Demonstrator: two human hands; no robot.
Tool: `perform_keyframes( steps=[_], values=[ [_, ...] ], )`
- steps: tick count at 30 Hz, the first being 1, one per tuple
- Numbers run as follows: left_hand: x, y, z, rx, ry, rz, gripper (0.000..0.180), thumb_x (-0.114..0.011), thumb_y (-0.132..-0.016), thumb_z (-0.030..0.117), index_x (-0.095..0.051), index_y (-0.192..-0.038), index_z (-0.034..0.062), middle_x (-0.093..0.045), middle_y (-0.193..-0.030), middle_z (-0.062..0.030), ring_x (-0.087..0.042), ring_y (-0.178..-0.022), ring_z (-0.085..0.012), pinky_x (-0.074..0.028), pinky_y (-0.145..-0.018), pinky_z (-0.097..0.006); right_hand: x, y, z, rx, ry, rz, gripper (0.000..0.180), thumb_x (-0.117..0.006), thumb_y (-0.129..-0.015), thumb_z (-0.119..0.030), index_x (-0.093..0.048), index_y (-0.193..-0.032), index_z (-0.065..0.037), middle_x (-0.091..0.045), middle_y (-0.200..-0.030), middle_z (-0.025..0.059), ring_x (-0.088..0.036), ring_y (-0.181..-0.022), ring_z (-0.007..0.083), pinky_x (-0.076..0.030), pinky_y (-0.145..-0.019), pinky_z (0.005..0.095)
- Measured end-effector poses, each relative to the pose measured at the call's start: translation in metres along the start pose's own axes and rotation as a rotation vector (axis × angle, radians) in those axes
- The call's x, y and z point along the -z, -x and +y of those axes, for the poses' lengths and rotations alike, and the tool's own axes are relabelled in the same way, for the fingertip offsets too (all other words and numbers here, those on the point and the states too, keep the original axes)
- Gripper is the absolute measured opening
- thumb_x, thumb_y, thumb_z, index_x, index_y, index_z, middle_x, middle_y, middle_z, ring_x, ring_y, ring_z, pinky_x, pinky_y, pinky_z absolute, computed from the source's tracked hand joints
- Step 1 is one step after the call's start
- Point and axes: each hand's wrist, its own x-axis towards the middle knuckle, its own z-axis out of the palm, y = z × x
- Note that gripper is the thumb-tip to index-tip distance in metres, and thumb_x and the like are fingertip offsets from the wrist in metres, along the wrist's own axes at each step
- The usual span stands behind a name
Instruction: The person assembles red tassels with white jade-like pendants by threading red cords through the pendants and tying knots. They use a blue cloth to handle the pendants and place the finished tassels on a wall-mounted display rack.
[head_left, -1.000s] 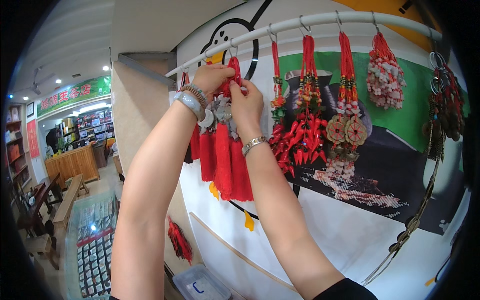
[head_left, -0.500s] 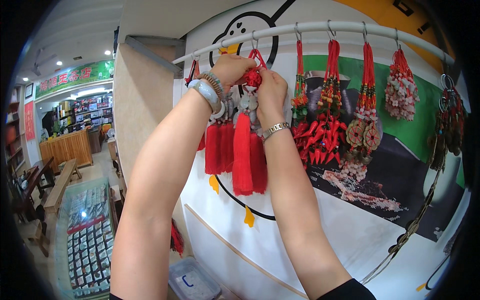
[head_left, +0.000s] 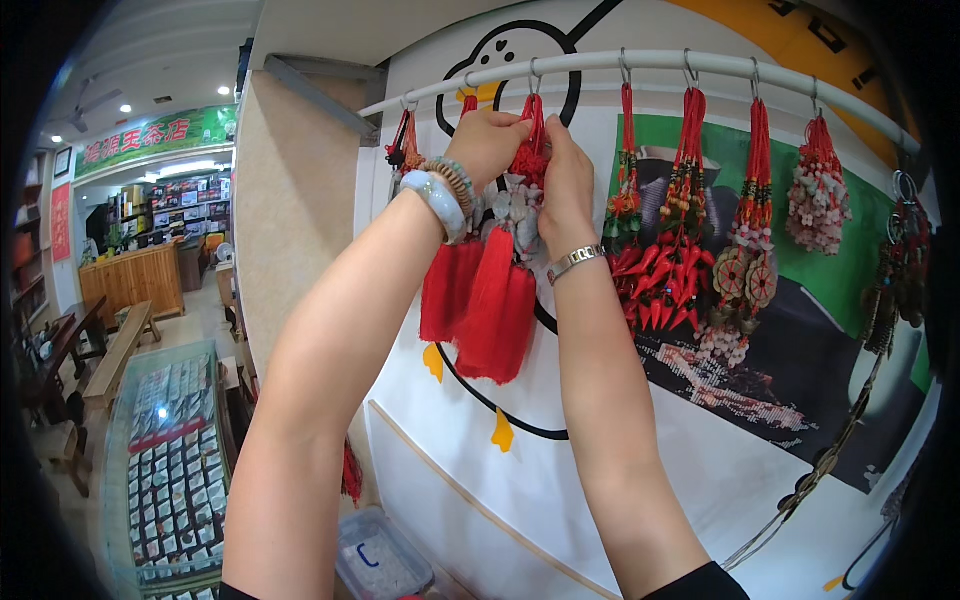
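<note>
A bunch of red tassel pendants (head_left: 497, 310) hangs from a hook on the white rail, with red knots and pale carved beads above the fringes. My left hand (head_left: 490, 145), wearing a pale bangle and a beaded bracelet, pinches the red cords just under the hook. On the bunch's right side is my right hand (head_left: 568, 190), with a metal watch band at the wrist. Its fingers point up, stretched out beside the red knots (head_left: 531, 160); its thumb is mostly hidden. Part of another tassel bunch lies behind my left wrist.
Along the white rail (head_left: 655, 63) hang red chili-pepper charms (head_left: 665, 275), coin-like round charms (head_left: 745, 280) and a pale bead bunch (head_left: 818, 195). Below stands a lidded plastic box (head_left: 380, 555). A glass display case (head_left: 175, 450) is at left, beyond my left arm.
The view has shifted, so the rail sits farther right. The front tassel has merged into the bunch, which hangs tilted. My right fingers have straightened from a grip near the knot.
</note>
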Motion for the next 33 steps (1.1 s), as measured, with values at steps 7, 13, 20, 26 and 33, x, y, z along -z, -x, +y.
perform_keyframes(
  steps=[7, 13, 20, 26, 33],
  values=[
    [0.006, 0.000, 0.004, 0.113, 0.191, -0.079, 0.026, -0.051, -0.095, 0.020, -0.063, -0.110, 0.0017, -0.066, -0.099, -0.0054, -0.062, -0.084, -0.0131, -0.050, -0.075, -0.030, -0.006, -0.008, 0.007, 0.173, 0.280, 0.026, 0.027, -0.066, -0.086, -0.015, -0.064, -0.103, 0.006, -0.067, -0.087, 0.0068, -0.062, -0.073, 0.0117, -0.049, -0.065, 0.0264],
    [0.000, -0.017, 0.017, 0.185, 0.276, -0.072, 0.021, -0.056, -0.092, 0.018, -0.064, -0.104, 0.0025, -0.065, -0.098, -0.0057, -0.061, -0.090, -0.0159, -0.050, -0.078, -0.031, 0.000, -0.029, 0.008, 0.268, 0.567, 0.078, 0.024, -0.062, -0.086, -0.009, -0.063, -0.106, 0.004, -0.067, -0.087, 0.0072, -0.060, -0.069, 0.0110, -0.050, -0.062, 0.0254],
    [-0.001, -0.031, 0.008, 0.026, 0.116, -0.141, 0.021, -0.059, -0.090, 0.016, -0.065, -0.100, -0.0016, -0.066, -0.090, -0.0069, -0.064, -0.078, -0.0153, -0.053, -0.072, -0.030, 0.006, -0.035, 0.013, 0.243, 0.538, 0.069, 0.021, -0.057, -0.082, -0.013, -0.062, -0.096, 0.003, -0.069, -0.078, 0.0168, -0.067, -0.073, 0.0231, -0.052, -0.069, 0.0356],
    [0.004, -0.042, -0.010, -0.097, 0.088, -0.155, 0.023, -0.066, -0.083, 0.013, -0.066, -0.093, -0.0072, -0.068, -0.081, -0.0103, -0.065, -0.069, -0.0155, -0.054, -0.061, -0.027, 0.004, -0.032, 0.014, 0.251, 0.514, 0.079, 0.023, -0.058, -0.087, -0.018, -0.062, -0.096, 0.003, -0.069, -0.076, 0.0164, -0.067, -0.071, 0.0255, -0.051, -0.068, 0.0373],
    [0.003, -0.029, -0.009, -0.020, 0.067, -0.133, 0.020, -0.064, -0.087, 0.018, -0.066, -0.097, 0.0008, -0.067, -0.086, -0.0035, -0.062, -0.072, -0.0086, -0.052, -0.065, -0.024, 0.004, -0.034, 0.010, 0.387, 0.639, 0.094, 0.028, -0.067, -0.084, -0.027, -0.071, -0.099, -0.003, -0.071, -0.084, 0.0156, -0.069, -0.078, 0.0267, -0.052, -0.073, 0.0369]
  ],
)
